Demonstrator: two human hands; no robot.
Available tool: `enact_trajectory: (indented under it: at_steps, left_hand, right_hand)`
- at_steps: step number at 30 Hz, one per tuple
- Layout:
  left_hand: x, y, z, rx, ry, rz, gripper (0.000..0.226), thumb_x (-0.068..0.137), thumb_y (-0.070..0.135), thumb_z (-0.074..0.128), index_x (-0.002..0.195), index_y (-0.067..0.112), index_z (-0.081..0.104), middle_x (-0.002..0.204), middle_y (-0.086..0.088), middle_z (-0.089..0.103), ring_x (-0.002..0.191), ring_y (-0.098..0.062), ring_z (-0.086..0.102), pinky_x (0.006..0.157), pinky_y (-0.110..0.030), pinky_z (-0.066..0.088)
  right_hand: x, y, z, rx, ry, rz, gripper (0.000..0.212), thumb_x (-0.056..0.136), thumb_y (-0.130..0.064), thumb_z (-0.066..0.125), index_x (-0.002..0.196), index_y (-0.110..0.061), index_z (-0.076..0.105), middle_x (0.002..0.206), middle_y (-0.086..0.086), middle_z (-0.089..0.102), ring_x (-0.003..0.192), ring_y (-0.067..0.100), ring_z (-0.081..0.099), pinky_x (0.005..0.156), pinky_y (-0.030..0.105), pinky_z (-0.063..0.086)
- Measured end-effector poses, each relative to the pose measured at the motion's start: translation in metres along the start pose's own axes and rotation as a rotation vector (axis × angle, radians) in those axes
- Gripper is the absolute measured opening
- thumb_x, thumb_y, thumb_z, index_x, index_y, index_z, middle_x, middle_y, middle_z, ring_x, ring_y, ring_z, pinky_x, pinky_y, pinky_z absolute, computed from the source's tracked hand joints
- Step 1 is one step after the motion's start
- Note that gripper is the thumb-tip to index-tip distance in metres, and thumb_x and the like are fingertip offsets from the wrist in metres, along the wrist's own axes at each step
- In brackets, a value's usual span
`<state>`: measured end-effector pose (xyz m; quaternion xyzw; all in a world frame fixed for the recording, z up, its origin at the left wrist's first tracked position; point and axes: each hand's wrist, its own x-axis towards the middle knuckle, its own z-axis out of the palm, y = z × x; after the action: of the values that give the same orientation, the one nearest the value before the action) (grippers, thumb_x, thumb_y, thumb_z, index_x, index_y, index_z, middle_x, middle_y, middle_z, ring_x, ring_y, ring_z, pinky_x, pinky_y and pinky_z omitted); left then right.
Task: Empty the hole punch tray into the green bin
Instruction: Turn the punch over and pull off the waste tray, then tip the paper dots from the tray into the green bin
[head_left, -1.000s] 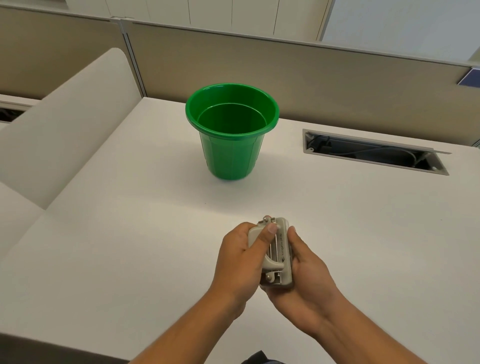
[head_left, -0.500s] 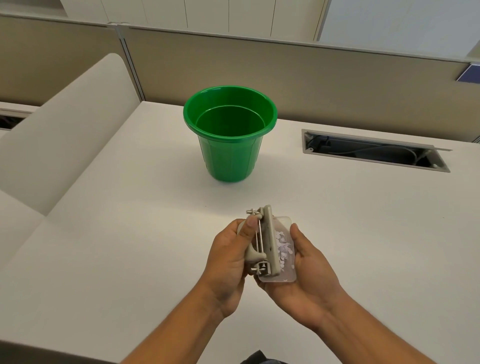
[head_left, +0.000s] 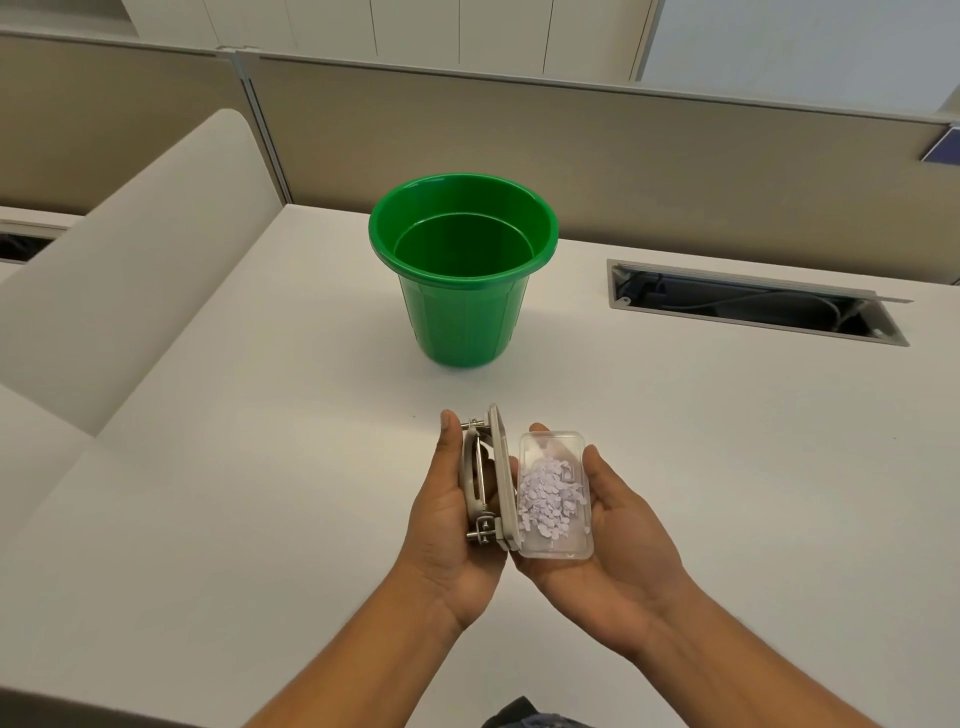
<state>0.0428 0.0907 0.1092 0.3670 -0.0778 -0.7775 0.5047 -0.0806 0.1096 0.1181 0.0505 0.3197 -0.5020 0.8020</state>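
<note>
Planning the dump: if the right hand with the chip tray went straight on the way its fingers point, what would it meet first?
Probably the green bin; the right hand and clear tray point roughly at its right side, over bare desk. Depth unclear; it might pass just right.

One head-worn view looks forward and down, close over the desk (head_left: 260, 467).

A big white desk (head_left: 260, 493) fills most of the picture. A tan wall panel (head_left: 623, 156) stands along its far edge. At the right, a long slot (head_left: 753, 304) in the desk shows wires. A pale curved divider (head_left: 130, 270) stands at the left. White cupboards (head_left: 467, 26) sit at the top.
</note>
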Motion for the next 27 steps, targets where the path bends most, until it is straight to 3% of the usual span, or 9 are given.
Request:
enact_trajectory:
  at_steps: [5,9,12,16,21,24,27]
  left_hand:
    - [0.003,0.004,0.002,-0.122,-0.084,-0.034,0.04,0.083,0.057,0.06,0.074,0.02,0.075,0.07,-0.009,0.069,0.061,-0.021,0.07,0.063,-0.039,0.061]
    - [0.008,0.007,0.003,-0.15,-0.119,-0.058,0.046,0.08,0.061,0.06,0.076,0.02,0.08,0.067,-0.01,0.071,0.055,-0.022,0.07,0.059,-0.041,0.061]
    - [0.014,0.012,0.004,-0.184,-0.103,-0.066,0.047,0.079,0.062,0.062,0.078,0.018,0.079,0.065,-0.012,0.066,0.051,-0.022,0.066,0.051,-0.036,0.059]
    - [0.026,0.022,0.01,-0.23,-0.101,-0.056,0.044,0.083,0.061,0.059,0.076,0.019,0.071,0.056,-0.008,0.056,0.043,-0.02,0.055,0.038,-0.028,0.049]
    - [0.042,0.042,0.02,-0.255,-0.102,0.017,0.043,0.083,0.059,0.061,0.08,0.018,0.074,0.054,-0.005,0.058,0.042,-0.016,0.052,0.037,-0.026,0.047]
    - [0.053,0.059,0.029,-0.238,-0.091,0.069,0.046,0.082,0.06,0.061,0.072,0.019,0.078,0.054,-0.004,0.057,0.043,-0.015,0.052,0.04,-0.023,0.046]
    - [0.062,0.076,0.04,-0.257,-0.116,0.114,0.047,0.084,0.06,0.059,0.069,0.019,0.079,0.054,-0.003,0.063,0.042,-0.014,0.055,0.04,-0.022,0.046]
  right_hand:
    - [0.002,-0.002,0.003,0.007,-0.006,-0.028,0.047,0.094,-0.046,0.048,0.128,-0.017,0.065,0.114,0.016,0.067,0.108,0.031,0.059,0.109,0.045,0.038]
    - [0.005,-0.005,0.008,0.02,-0.055,-0.045,0.046,0.094,-0.046,0.049,0.125,-0.017,0.067,0.103,0.016,0.072,0.086,0.031,0.07,0.087,0.044,0.055]
    - [0.007,-0.011,0.012,0.029,-0.071,-0.055,0.046,0.093,-0.045,0.05,0.125,-0.017,0.067,0.1,0.016,0.072,0.075,0.029,0.068,0.079,0.04,0.055]
    - [0.013,-0.02,0.019,0.034,-0.093,-0.072,0.047,0.091,-0.043,0.051,0.126,-0.015,0.066,0.103,0.018,0.071,0.078,0.028,0.062,0.084,0.041,0.047]
    - [0.026,-0.042,0.041,-0.023,-0.06,-0.104,0.048,0.089,-0.045,0.051,0.126,-0.017,0.067,0.113,0.016,0.07,0.096,0.026,0.06,0.105,0.04,0.035]
    - [0.037,-0.059,0.064,-0.098,-0.061,-0.131,0.047,0.093,-0.049,0.046,0.115,-0.018,0.074,0.112,0.013,0.072,0.097,0.022,0.061,0.086,0.037,0.044]
    - [0.05,-0.079,0.089,-0.159,-0.076,-0.179,0.051,0.093,-0.051,0.045,0.113,-0.014,0.074,0.106,0.013,0.074,0.094,0.021,0.062,0.08,0.036,0.046]
